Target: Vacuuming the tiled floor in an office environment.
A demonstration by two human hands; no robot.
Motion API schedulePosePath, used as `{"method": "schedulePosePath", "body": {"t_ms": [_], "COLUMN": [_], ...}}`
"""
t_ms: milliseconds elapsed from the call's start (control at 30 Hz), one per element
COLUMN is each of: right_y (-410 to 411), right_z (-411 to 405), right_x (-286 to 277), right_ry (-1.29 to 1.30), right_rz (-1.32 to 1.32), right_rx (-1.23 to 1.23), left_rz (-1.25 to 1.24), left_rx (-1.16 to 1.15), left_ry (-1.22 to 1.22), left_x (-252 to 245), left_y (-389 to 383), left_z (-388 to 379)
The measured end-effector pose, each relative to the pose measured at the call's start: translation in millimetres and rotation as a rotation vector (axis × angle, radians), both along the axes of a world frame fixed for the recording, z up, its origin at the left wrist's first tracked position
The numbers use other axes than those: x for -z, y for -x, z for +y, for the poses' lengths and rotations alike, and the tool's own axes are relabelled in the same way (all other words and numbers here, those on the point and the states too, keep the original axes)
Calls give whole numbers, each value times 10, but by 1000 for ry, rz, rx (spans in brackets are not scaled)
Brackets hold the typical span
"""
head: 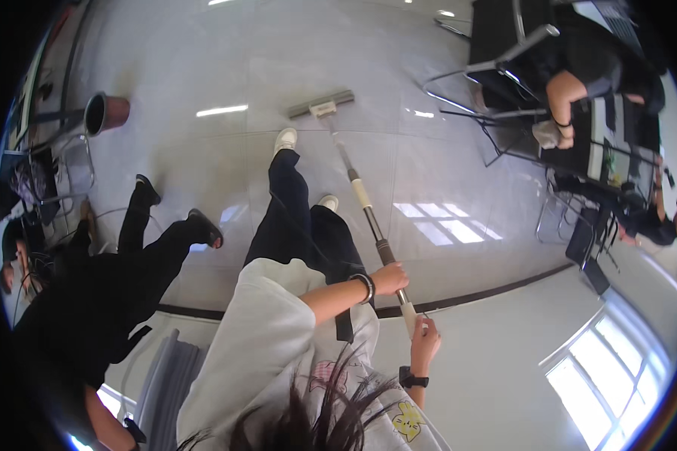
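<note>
A mop with a wide, flat grey head rests on the shiny tiled floor, its pole slanting back towards my body on the right. My left hand, with a bracelet on its wrist, is wrapped around the pole just past a brown grip section. Farther up, my right hand, with a dark watch on its wrist, holds the pale end of the handle between fingers and thumb. My two pale shoes stand on the floor to the left of the pole.
A reddish-brown bucket stands at the upper left. A person in black is close on my left. Metal-framed chairs and people at dark tables are on the right. A dark baseboard edges the white wall behind me.
</note>
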State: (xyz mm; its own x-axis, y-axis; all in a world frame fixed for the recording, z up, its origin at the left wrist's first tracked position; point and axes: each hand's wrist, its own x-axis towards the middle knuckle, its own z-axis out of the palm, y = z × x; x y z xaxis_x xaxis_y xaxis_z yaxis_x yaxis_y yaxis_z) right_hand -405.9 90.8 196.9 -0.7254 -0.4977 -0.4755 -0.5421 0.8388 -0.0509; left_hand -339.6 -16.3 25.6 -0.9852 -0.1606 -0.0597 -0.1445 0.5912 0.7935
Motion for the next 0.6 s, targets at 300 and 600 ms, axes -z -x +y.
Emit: {"method": "schedulePosePath", "body": {"t_ms": [300, 600], "right_y": [-100, -2213], "right_z": [-1726, -3355], "right_x": [729, 1378], "right_ry": [92, 115], "right_rz": [-152, -847], "right_rx": [-193, -494], "left_rz": [121, -326], "left_rx": [-770, -979], "left_ry": [37, 527], "left_x": [817, 884], "left_y": [-220, -2589], "left_z": [-1324, -2898]}}
